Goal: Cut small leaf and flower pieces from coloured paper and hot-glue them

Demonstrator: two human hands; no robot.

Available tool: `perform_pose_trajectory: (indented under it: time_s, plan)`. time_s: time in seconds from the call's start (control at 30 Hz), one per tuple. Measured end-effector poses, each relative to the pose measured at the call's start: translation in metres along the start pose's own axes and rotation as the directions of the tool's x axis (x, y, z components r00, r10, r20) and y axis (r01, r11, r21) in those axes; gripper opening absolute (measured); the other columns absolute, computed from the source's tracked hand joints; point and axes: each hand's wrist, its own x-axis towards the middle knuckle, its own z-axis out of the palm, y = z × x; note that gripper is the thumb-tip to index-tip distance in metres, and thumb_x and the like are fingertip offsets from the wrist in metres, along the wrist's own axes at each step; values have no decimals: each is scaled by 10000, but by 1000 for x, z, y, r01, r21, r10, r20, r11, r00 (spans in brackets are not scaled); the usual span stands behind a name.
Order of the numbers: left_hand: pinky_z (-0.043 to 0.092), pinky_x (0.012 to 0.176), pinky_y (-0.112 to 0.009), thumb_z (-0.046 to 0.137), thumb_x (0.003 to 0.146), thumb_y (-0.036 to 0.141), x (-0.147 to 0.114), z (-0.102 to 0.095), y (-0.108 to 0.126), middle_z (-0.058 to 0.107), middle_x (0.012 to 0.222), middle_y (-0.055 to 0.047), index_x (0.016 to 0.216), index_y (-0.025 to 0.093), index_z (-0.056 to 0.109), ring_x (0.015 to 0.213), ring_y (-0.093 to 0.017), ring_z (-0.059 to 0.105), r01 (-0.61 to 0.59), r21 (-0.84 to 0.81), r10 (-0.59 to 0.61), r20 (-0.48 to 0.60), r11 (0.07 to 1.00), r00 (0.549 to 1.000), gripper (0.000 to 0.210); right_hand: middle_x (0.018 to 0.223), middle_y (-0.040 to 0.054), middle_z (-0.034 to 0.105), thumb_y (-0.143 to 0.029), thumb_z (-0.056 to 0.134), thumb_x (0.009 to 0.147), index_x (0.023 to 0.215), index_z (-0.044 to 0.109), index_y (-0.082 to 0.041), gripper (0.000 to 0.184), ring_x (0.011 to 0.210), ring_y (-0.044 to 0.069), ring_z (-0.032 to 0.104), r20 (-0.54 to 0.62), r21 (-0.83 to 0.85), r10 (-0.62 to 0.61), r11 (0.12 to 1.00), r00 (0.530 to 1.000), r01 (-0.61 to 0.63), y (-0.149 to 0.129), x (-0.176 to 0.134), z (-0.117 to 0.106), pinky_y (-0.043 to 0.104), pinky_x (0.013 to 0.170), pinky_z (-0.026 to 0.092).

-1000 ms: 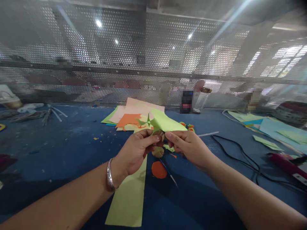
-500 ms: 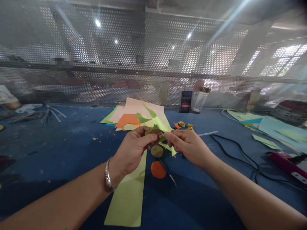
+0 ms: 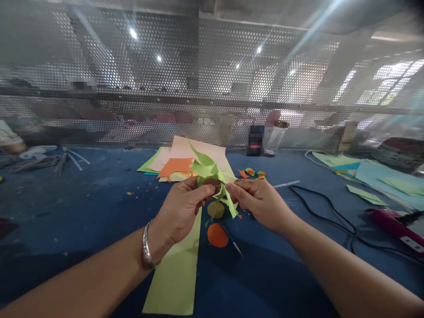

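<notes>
My left hand [image 3: 185, 203] pinches a curling piece of light green paper [image 3: 204, 168] together with a brownish round disc [image 3: 212, 182]. Close on its right, my right hand [image 3: 253, 194] is closed on a thin dark tool whose tip meets the disc's edge; the fingers hide the rest. Cut green strips dangle between the hands. Below them on the blue table lie an olive round disc [image 3: 216, 210], an orange paper circle [image 3: 217, 235] and a slim blue-handled tool with a pale tip [image 3: 236, 245]. A long pale green strip [image 3: 174, 282] runs under my left wrist.
Behind my hands is a stack of pink paper [image 3: 198, 145] and orange paper [image 3: 175, 168]. Orange and green scraps [image 3: 250, 172], a glass jar [image 3: 276, 139], a black cable [image 3: 327, 207], a magenta power strip [image 3: 394, 227] and blue sheets [image 3: 387, 176] lie rightward. A perforated metal screen [image 3: 225, 79] stands behind.
The green paper has turned and shifted left between my hands, its cut strip hanging lower. A small green scrap now shows beside the olive disc. Both hands keep nearly the same place.
</notes>
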Motion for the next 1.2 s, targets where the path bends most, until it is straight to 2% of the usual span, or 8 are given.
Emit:
perform_pose_trajectory:
  time_s: [0.13,0.37,0.63,0.87,1.2]
  plan:
    - [377,618,-198,834,716,195,0,1,1,686,778,-4,830,179,796,674,-74,499,9,34,-9,16,999,1000,122,577,-48,407,-582,538,972,649,525,-190,508,542,99,380,11,-36,-5,999,1000,6,-1,-1,-2,265,538,300]
    - [395,645,-229,838,684,192,0,2,3,716,812,-15,820,183,774,705,-102,548,-17,53,19,-34,998,999,151,586,-43,389,-568,481,996,638,505,-195,517,548,107,365,4,-105,-2,994,1000,2,-2,0,-2,284,545,271]
    - [350,599,-251,796,704,192,0,1,2,664,728,-11,773,174,770,630,-100,478,-6,93,8,-24,996,1000,76,622,-22,446,-576,459,1011,644,492,-198,528,582,117,394,12,-155,-30,987,999,31,1,-1,-3,291,557,282]
    - [330,600,-257,790,696,207,-1,1,3,639,709,-9,745,168,769,617,-98,430,-9,114,10,-11,993,1000,66,633,-18,403,-602,459,1004,641,399,-211,537,607,125,394,5,-182,-35,983,999,36,1,-1,-4,283,549,272]
    - [353,614,-257,771,714,186,-1,1,2,640,718,-7,725,186,761,649,-112,460,-14,121,14,-2,993,1000,15,626,-25,383,-609,454,1003,654,400,-212,531,605,122,381,6,-214,-40,976,999,40,2,-2,-2,279,550,272]
